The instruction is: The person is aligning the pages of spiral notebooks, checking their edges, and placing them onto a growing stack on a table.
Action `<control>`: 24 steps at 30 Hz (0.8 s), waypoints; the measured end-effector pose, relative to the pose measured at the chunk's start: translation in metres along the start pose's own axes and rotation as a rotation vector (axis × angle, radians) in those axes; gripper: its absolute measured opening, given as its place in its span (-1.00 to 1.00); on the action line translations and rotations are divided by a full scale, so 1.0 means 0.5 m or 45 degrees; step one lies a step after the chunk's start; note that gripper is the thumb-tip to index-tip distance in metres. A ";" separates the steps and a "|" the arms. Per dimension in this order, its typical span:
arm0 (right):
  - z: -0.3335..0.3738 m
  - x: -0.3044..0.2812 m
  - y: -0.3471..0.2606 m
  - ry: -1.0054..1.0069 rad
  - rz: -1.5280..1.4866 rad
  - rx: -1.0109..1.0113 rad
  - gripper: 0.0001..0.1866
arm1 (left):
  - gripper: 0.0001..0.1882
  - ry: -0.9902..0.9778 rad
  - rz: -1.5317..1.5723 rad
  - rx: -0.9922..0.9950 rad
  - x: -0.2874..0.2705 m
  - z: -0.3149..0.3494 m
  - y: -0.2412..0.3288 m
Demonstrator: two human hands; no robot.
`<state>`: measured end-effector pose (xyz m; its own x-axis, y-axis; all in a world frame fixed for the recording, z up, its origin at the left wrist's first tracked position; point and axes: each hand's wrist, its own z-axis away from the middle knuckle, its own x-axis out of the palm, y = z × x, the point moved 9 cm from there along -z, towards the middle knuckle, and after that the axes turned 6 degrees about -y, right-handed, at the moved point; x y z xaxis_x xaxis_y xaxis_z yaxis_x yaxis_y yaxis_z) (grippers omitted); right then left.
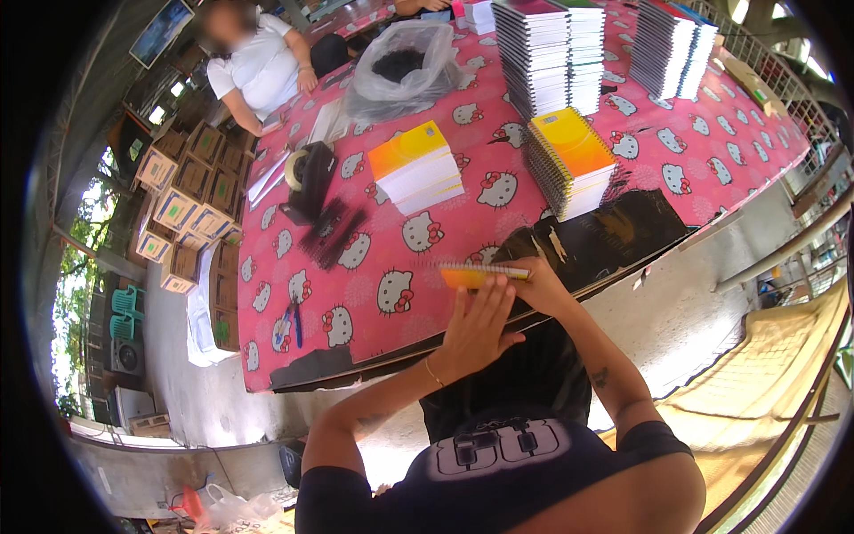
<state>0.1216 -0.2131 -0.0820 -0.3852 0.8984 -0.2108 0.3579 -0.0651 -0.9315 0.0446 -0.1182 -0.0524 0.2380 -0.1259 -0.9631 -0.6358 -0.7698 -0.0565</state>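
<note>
In front of my body, near the table's front edge, a thin notebook (469,277) with a yellow-orange cover is tilted on edge, and a spiral coil runs along its upper edge, sticking out past the left end. My right hand (541,287) grips its right end. Against the cover lies my left hand (478,327), fingers stretched out and thumb apart. Beyond stands a pile of orange-yellow pads (418,173) with no coil visible. To its right is a stack of coil-bound notebooks (574,160). Loose black coils (334,233) lie on the pink table cover (374,258).
A tape dispenser (309,184) and a blue-handled tool (298,327) are at the left. A clear plastic bag (400,71) holds dark material. Tall notebook stacks (534,62) stand at the back. A person (258,67) is at the far left, near piled cartons (191,196).
</note>
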 end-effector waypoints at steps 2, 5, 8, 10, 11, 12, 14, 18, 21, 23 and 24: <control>0.002 0.001 -0.012 -0.016 0.081 -0.034 -0.70 | -0.09 0.031 -0.027 -0.017 -0.034 -0.021 0.006; 0.003 -0.003 -0.014 -0.041 0.136 0.012 -0.72 | -0.07 0.038 -0.114 -0.044 -0.050 -0.062 -0.025; 0.003 -0.006 0.007 -0.026 0.131 0.030 -0.78 | -0.09 -0.004 -0.039 0.048 -0.016 -0.018 0.008; 0.004 -0.001 -0.014 0.017 0.140 -0.080 -0.82 | -0.10 0.016 -0.035 0.035 -0.027 -0.017 0.016; 0.003 0.003 -0.010 -0.010 0.124 -0.005 -0.82 | -0.12 0.009 -0.034 0.025 -0.032 -0.022 0.008; 0.002 0.004 -0.007 -0.037 0.108 0.070 -0.82 | -0.13 0.001 -0.034 0.015 -0.037 -0.035 -0.010; -0.001 -0.004 -0.008 -0.055 0.119 0.080 -0.81 | -0.19 0.058 0.010 0.015 -0.049 -0.041 -0.009; -0.001 -0.004 -0.015 -0.016 0.141 -0.017 -0.79 | -0.41 0.237 0.167 -0.038 -0.096 -0.044 -0.016; 0.006 -0.008 -0.013 -0.027 0.188 0.055 -0.75 | -0.58 0.252 0.320 -0.021 -0.093 -0.068 -0.050; 0.003 -0.019 -0.034 -0.035 0.272 0.038 -0.72 | -0.69 0.285 0.391 0.012 -0.096 -0.075 -0.054; 0.005 -0.031 -0.052 -0.038 0.335 -0.004 -0.70 | -0.73 0.333 0.409 0.015 -0.103 -0.076 -0.053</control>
<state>0.1160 -0.2262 -0.0553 -0.3032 0.8378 -0.4540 0.4518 -0.2931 -0.8426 0.0770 -0.1150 0.0085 0.2037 -0.5141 -0.8332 -0.7159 -0.6587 0.2315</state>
